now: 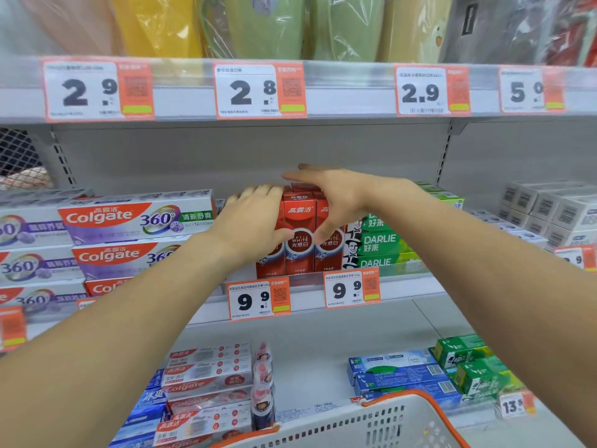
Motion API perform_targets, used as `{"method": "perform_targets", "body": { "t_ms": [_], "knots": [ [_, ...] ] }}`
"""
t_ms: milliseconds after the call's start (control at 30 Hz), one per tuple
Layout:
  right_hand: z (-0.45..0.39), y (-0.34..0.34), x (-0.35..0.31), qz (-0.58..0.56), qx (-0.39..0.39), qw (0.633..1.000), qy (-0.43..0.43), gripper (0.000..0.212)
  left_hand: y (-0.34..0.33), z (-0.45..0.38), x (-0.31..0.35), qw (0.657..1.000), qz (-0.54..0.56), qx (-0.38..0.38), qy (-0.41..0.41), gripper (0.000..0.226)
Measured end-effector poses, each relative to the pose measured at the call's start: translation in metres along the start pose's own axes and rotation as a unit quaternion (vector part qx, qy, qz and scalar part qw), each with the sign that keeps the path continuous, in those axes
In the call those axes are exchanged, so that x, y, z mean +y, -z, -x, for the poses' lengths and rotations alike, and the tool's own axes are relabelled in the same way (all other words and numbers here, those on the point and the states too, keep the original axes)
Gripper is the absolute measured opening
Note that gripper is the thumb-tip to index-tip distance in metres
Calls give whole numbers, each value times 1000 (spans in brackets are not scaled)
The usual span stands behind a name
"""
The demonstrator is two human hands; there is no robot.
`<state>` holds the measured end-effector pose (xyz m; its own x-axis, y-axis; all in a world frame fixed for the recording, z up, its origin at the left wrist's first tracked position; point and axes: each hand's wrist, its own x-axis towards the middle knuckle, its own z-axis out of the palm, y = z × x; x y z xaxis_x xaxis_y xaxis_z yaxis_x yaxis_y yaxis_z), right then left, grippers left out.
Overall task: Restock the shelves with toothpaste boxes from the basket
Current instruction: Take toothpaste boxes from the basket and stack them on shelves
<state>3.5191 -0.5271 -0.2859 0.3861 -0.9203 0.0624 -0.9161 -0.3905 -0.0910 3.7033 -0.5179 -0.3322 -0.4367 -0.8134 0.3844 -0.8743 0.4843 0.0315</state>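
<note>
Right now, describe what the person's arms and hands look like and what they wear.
Both forearms are bare, with no sleeves in view. The left hand and the right hand wear no gloves; no rings, watch or wristband show on either.

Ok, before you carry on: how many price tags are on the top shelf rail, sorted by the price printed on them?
2.9 tags: 2
2.8 tag: 1
5.0 tag: 1
Total: 4
</note>
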Motion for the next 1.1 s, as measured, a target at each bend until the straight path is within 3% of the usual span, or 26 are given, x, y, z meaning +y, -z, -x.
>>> {"method": "perform_targets", "body": {
  "t_ms": [133, 367, 733, 900, 1100],
  "knots": [
    [-9, 6, 0, -10, -49, 998, 22, 115, 1, -5, -5, 1000, 19, 18, -10, 68],
    [-14, 14, 10, -4, -19, 1000, 22, 102, 9, -14, -10, 996, 80, 1, -39, 74],
    [-10, 31, 14, 35, 6, 999, -24, 107, 16, -22, -9, 991, 129, -13, -40, 74],
    [-11, 36, 9, 67, -37, 996, -33, 101, 14, -23, -7, 991, 125, -16, -40, 71],
    [-10, 34, 10, 50, -66, 995, -53, 109, 10, -23, -10, 991, 132, -3, -37, 71]
  ]
}}
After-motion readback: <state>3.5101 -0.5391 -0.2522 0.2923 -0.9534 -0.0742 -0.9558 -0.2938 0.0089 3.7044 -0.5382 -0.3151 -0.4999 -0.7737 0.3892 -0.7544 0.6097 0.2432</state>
